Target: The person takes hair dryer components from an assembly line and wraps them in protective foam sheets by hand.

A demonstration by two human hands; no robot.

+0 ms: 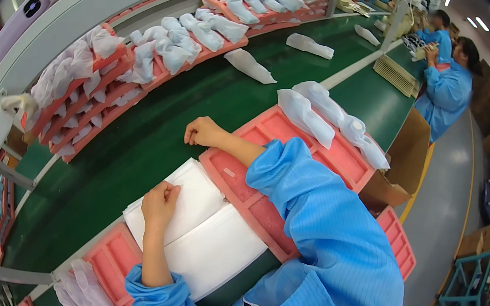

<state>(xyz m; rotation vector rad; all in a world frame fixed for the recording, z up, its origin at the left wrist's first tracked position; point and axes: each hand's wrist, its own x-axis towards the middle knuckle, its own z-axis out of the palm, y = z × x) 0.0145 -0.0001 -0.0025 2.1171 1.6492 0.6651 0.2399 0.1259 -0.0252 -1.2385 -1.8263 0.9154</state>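
So the white sheets (217, 249) are at 7 o'clock, left hand (160, 205) curled over their edge, can't tell if it's pinching one. Right hand (203, 132)'s loosely curled near 10, pinch unclear too. Pink tray (240, 180) beside the sheets, stacked trays (99, 92) past the green belt (130, 132).

Both arms out, fingers curled

The right arm (312, 205) reaches across in front of the body, elbow bent, its bare forearm (238, 148) ending in a loosely curled right hand (203, 132). The left arm (155, 265) points forward, the left hand (159, 205) nearer the body, fingers bent in. The hands are apart; both wrists are bare.
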